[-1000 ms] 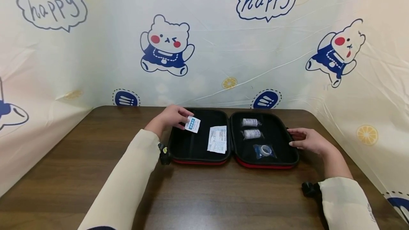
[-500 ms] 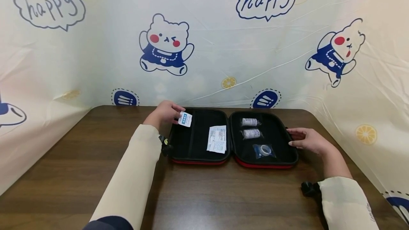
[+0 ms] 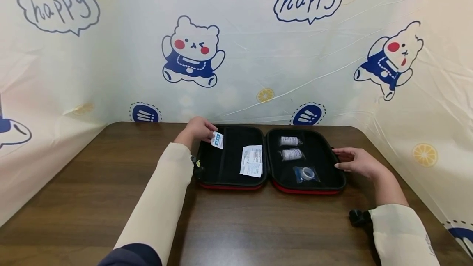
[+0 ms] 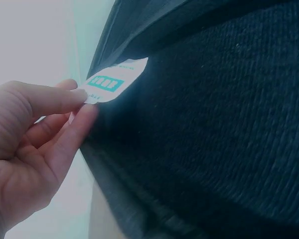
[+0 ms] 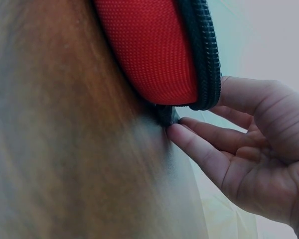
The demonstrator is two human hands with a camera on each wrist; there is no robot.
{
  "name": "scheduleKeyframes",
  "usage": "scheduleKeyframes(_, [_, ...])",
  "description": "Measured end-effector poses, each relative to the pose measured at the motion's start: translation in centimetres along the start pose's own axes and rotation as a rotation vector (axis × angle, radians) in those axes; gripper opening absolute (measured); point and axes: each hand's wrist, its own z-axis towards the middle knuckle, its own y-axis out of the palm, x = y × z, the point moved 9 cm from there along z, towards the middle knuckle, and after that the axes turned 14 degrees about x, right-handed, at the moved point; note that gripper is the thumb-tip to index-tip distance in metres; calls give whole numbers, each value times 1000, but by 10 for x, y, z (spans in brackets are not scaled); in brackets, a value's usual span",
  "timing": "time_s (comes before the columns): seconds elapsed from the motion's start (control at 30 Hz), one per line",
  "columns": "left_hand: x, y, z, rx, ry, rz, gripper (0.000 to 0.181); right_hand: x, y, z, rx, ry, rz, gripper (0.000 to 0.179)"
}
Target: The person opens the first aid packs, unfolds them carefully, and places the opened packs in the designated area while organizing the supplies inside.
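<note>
An opened zip case [image 3: 240,134], black inside and red outside, lies flat on the table. Between thumb and fingertips my left hand [image 3: 199,128] pinches a small white-and-blue sachet [image 3: 217,139] over the left half. The left wrist view shows this sachet [image 4: 109,82] tilted above the ribbed black lining, apart from it. At the right end of the case, my right hand [image 3: 358,162] holds the edge. In the right wrist view the thumb is at the zipped rim [image 5: 207,59], while other fingers [image 5: 199,149] touch a black piece under the red shell.
White paper packets [image 3: 251,161] lie in the left half, right of a black divider band. The right half holds two white rolls in clear wrap [image 3: 291,154] and a ring-shaped tape roll in a bag [image 3: 307,174]. A printed cloth backdrop [image 3: 244,52] surrounds the brown table [image 3: 236,229].
My left hand has moved left with the sachet, then slightly back to the right and down. The right hand and the case stay in place.
</note>
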Motion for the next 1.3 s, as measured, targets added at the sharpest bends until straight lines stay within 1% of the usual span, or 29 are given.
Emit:
scheduleKeyframes(0.2, [1, 2, -2, 30, 7, 4, 26, 1, 0, -1, 3, -4, -5, 64])
scheduleKeyframes(0.27, [1, 1, -3, 33, -3, -17, 27, 0, 0, -1, 3, -4, -1, 64])
scheduleKeyframes(0.4, [0, 2, -3, 35, -42, -89, 28, 1, 0, 0, -2, -3, 4, 64])
scheduleKeyframes(0.57, [-1, 10, 0, 33, -52, -166, 29, 1, -1, -1, -1, 1, 6, 65])
scheduleKeyframes(0.73, [0, 20, 2, 44, -66, -201, 27, 0, 0, 0, -1, 4, 6, 65])
scheduleKeyframes(0.93, [0, 30, 3, 54, -67, -145, 27, 1, 0, 0, -8, 1, 1, 65])
scheduleKeyframes(1.0, [1, 34, 4, 48, -63, -123, 27, 1, -1, 0, -9, -3, -2, 65])
scheduleKeyframes(1.17, [6, 42, 2, 38, -25, -66, 30, 1, -1, 0, -6, -7, -7, 65])
scheduleKeyframes(1.3, [8, 43, -1, 33, -13, -38, 30, 1, 0, 0, -4, -6, -5, 65])
